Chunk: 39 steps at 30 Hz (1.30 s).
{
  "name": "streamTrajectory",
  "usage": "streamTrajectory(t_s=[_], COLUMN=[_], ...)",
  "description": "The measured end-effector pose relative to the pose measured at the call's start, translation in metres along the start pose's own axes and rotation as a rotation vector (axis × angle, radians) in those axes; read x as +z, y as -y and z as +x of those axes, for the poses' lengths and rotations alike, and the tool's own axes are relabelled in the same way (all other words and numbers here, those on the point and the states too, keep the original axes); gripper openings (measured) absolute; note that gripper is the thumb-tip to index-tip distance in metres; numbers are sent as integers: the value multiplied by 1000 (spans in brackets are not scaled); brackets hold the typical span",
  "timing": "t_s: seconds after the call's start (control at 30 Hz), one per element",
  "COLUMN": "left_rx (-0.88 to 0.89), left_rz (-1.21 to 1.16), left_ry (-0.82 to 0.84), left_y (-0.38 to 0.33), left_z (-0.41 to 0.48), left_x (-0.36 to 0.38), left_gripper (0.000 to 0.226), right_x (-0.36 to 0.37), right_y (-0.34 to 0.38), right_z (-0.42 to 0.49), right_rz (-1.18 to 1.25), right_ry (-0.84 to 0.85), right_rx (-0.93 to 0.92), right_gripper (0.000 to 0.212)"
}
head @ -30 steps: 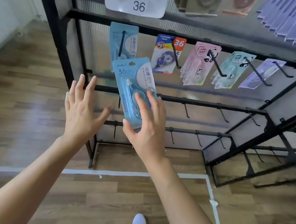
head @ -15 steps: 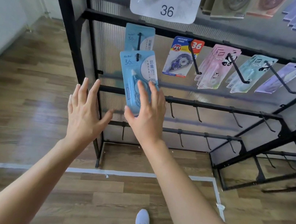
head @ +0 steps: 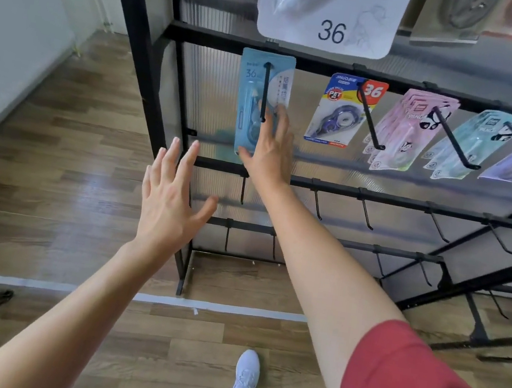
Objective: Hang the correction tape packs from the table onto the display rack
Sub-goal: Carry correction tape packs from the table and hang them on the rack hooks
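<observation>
Your blue pack [head: 247,109] has slid back on the hook [head: 265,92], under the straight fingers of your right hand [head: 272,153]; left hand [head: 169,200] spread, empty. Next: release, fetch another.

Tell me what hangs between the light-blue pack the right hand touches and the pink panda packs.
In the head view, a single blue-and-yellow pack with a red 36 corner hangs there on its own hook.
</observation>
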<state>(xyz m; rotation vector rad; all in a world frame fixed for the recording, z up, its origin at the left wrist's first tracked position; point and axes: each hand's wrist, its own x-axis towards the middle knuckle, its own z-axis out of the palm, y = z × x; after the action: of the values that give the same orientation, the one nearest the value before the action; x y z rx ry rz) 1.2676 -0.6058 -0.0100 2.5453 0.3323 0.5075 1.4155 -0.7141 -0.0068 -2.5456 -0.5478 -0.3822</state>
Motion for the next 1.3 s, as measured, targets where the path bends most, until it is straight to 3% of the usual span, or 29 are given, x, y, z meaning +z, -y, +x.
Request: streamTrajectory(t_s=[0.27,0.43,0.63,1.03,1.3], left_rx=[-1,-6,-128,-341,-611], left_rz=[10,14,95,159,206], left_ry=[38,62,213,318,269], left_y=[6,4,4,-34,-69], left_z=[-7,-17,-47,-185,-317], left_x=[5,14,27,59,58], left_gripper=[78,75,74,77,78], right_x=[-15,-33,-50,-65,-81], right_y=[-6,-6,-20,-74,-77], right_z=[-15,-55,-116,-248,-335], right_rz=[-122,-99,-163,-124,-178], right_ry=[124,314,430,681,864], right_rx=[7,74,60,58,-160], right_gripper=[73,75,79,80,78])
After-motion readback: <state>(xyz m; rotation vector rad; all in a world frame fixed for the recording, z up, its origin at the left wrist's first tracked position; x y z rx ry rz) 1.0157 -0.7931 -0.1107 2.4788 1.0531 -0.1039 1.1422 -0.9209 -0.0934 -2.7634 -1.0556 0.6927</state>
